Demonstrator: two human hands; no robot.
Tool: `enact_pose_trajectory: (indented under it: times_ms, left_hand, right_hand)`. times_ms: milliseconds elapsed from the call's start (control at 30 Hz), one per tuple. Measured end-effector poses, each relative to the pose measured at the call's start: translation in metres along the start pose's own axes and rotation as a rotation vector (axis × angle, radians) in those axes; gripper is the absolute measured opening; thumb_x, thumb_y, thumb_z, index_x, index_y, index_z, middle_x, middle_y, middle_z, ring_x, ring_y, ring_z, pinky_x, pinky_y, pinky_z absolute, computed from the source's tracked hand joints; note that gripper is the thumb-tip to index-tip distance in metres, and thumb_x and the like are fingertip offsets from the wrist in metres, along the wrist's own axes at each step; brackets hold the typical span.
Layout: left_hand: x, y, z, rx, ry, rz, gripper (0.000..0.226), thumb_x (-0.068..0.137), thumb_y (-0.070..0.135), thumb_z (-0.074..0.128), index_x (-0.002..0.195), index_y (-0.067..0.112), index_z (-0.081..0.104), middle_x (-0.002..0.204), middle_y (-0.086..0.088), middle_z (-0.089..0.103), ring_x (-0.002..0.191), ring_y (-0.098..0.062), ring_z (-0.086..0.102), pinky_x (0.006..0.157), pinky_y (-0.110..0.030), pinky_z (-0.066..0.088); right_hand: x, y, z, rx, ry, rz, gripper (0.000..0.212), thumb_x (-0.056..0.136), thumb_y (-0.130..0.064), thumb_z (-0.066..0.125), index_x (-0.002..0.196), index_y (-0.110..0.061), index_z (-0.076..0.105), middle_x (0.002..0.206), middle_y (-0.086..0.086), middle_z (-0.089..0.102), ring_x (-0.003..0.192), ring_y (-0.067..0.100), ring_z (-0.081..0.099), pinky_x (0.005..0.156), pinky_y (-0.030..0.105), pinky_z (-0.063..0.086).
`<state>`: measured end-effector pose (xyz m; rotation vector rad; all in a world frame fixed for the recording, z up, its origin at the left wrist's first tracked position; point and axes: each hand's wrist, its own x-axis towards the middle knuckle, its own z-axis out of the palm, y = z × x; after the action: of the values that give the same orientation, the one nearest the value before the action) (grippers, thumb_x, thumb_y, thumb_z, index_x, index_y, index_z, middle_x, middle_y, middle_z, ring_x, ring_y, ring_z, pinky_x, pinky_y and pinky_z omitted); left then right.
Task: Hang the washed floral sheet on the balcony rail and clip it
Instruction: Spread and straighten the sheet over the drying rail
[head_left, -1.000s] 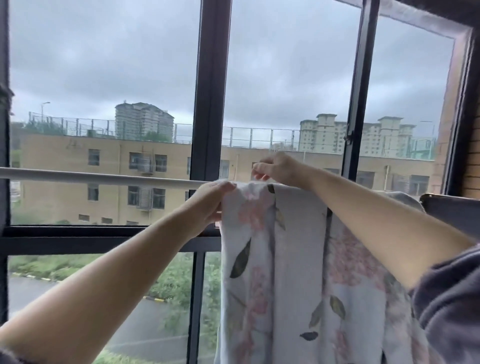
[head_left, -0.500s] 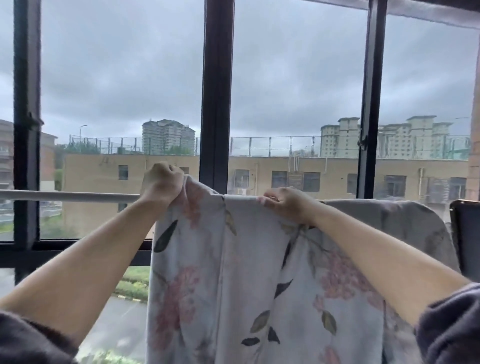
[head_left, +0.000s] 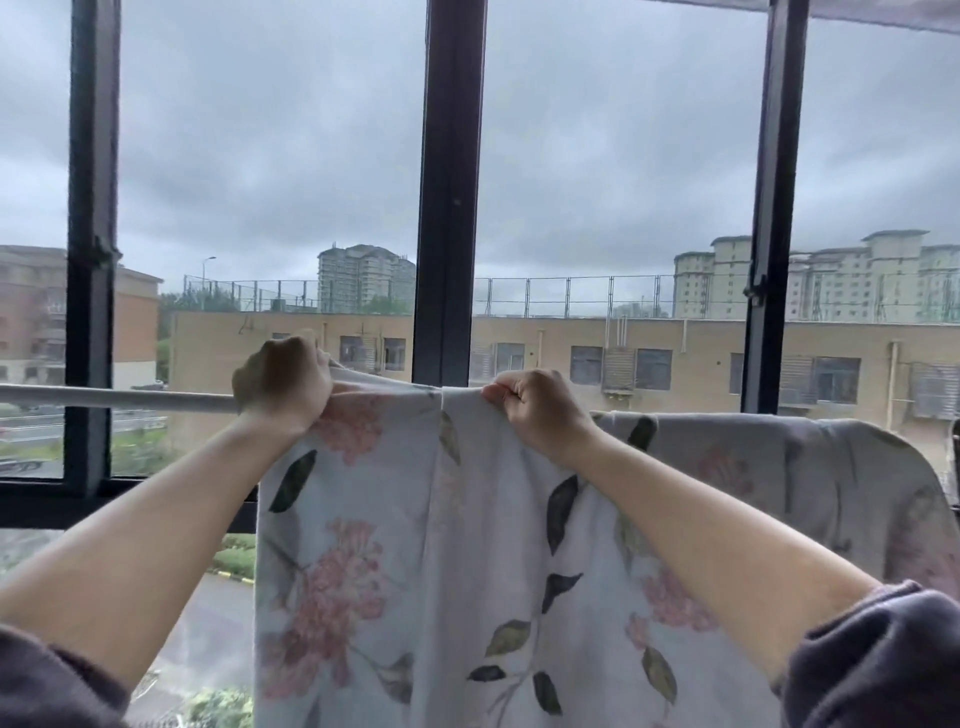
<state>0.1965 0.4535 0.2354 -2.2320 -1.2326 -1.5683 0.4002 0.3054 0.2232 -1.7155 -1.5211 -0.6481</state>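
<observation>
Floral sheet (head_left: 415, 571) drapes the rail (head_left: 119, 399) before a dark window frame (head_left: 449, 208), pink-bloomed; my left grip (head_left: 283, 387) and right grip (head_left: 540, 410) pinch its top edge.

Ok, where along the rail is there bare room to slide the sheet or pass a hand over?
Free: the rail to the left of the left hand, bare out to the picture's edge. Crowded: from the left hand through the right hand and on rightward, the floral sheet covers the rail.
</observation>
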Motion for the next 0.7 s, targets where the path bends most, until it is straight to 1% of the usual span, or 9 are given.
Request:
enact_pose_trajectory:
  times_ms: [133, 200, 267, 367, 433, 500, 567, 633, 700]
  left_hand:
    - [0.008, -0.006, 0.000, -0.007, 0.011, -0.058, 0.016, 0.094, 0.016, 0.047, 0.080, 0.010, 0.053, 0.070, -0.011, 0.053, 0.067, -0.026, 0.049, 0.066, -0.038, 0.043]
    - [0.012, -0.016, -0.001, 0.030, 0.010, -0.110, 0.018, 0.094, 0.016, 0.047, 0.081, 0.006, 0.055, 0.067, -0.011, 0.052, 0.066, -0.027, 0.050, 0.063, -0.037, 0.042]
    - [0.016, -0.042, -0.005, 0.110, 0.004, -0.193, 0.020, 0.093, 0.016, 0.048, 0.083, 0.000, 0.058, 0.071, -0.017, 0.057, 0.068, -0.030, 0.053, 0.062, -0.038, 0.043]
    - [0.017, -0.079, -0.015, 0.235, -0.049, -0.346, 0.019, 0.086, 0.015, 0.055, 0.089, -0.003, 0.061, 0.088, -0.030, 0.062, 0.086, -0.043, 0.060, 0.075, -0.045, 0.049]
    - [0.015, -0.078, -0.016, 0.306, -0.129, -0.370, 0.024, 0.084, 0.018, 0.058, 0.094, -0.004, 0.061, 0.098, -0.030, 0.061, 0.096, -0.044, 0.059, 0.082, -0.047, 0.047]
    - [0.010, -0.065, -0.009, 0.307, -0.117, -0.253, 0.026, 0.089, 0.022, 0.052, 0.098, -0.002, 0.061, 0.103, -0.028, 0.058, 0.098, -0.040, 0.055, 0.089, -0.047, 0.042]
    - [0.000, -0.042, -0.002, 0.196, -0.154, -0.113, 0.035, 0.096, 0.034, 0.042, 0.099, 0.005, 0.062, 0.104, -0.023, 0.061, 0.097, -0.036, 0.056, 0.097, -0.048, 0.036]
    - [-0.016, -0.016, 0.006, 0.090, -0.285, 0.058, 0.050, 0.093, 0.055, 0.033, 0.096, 0.015, 0.064, 0.096, -0.013, 0.067, 0.091, -0.028, 0.060, 0.100, -0.046, 0.031]
    - [-0.031, 0.006, 0.018, -0.031, -0.302, 0.191, 0.049, 0.090, 0.061, 0.033, 0.087, 0.024, 0.065, 0.084, -0.003, 0.067, 0.084, -0.023, 0.061, 0.098, -0.042, 0.029]
  right_hand:
    - [0.002, 0.003, -0.002, -0.036, -0.004, -0.026, 0.031, 0.093, -0.029, 0.053, 0.063, -0.025, 0.058, 0.053, -0.011, 0.046, 0.064, 0.020, 0.046, 0.062, 0.030, 0.039]
    - [-0.002, 0.002, -0.006, -0.079, -0.018, -0.038, 0.026, 0.095, -0.027, 0.051, 0.073, -0.022, 0.064, 0.067, -0.001, 0.063, 0.067, 0.019, 0.047, 0.062, 0.026, 0.032]
    - [-0.004, 0.006, -0.009, -0.110, -0.016, -0.040, 0.022, 0.096, -0.021, 0.050, 0.086, -0.015, 0.069, 0.085, 0.007, 0.071, 0.071, 0.020, 0.052, 0.064, 0.024, 0.030]
    - [-0.005, 0.017, -0.011, -0.139, -0.019, -0.023, 0.022, 0.095, -0.018, 0.049, 0.097, -0.017, 0.071, 0.096, 0.005, 0.072, 0.086, 0.024, 0.063, 0.067, 0.023, 0.033]
    - [-0.003, 0.018, -0.009, -0.151, -0.036, -0.017, 0.024, 0.096, -0.021, 0.048, 0.102, -0.019, 0.071, 0.100, 0.004, 0.072, 0.093, 0.025, 0.064, 0.068, 0.024, 0.034]
    - [-0.001, 0.015, -0.005, -0.161, -0.045, -0.030, 0.025, 0.097, -0.024, 0.046, 0.104, -0.020, 0.070, 0.101, 0.005, 0.072, 0.093, 0.026, 0.063, 0.068, 0.026, 0.034]
    - [-0.001, 0.010, 0.000, -0.194, -0.036, -0.045, 0.027, 0.098, -0.030, 0.044, 0.102, -0.021, 0.069, 0.097, 0.006, 0.072, 0.090, 0.029, 0.063, 0.067, 0.029, 0.036]
    - [-0.002, 0.009, 0.001, -0.227, -0.018, -0.052, 0.030, 0.099, -0.034, 0.041, 0.098, -0.019, 0.067, 0.091, 0.008, 0.071, 0.086, 0.030, 0.063, 0.065, 0.030, 0.035]
    - [-0.004, 0.010, 0.000, -0.219, -0.027, -0.044, 0.029, 0.099, -0.031, 0.041, 0.096, -0.018, 0.067, 0.090, 0.008, 0.071, 0.084, 0.030, 0.062, 0.065, 0.030, 0.033]
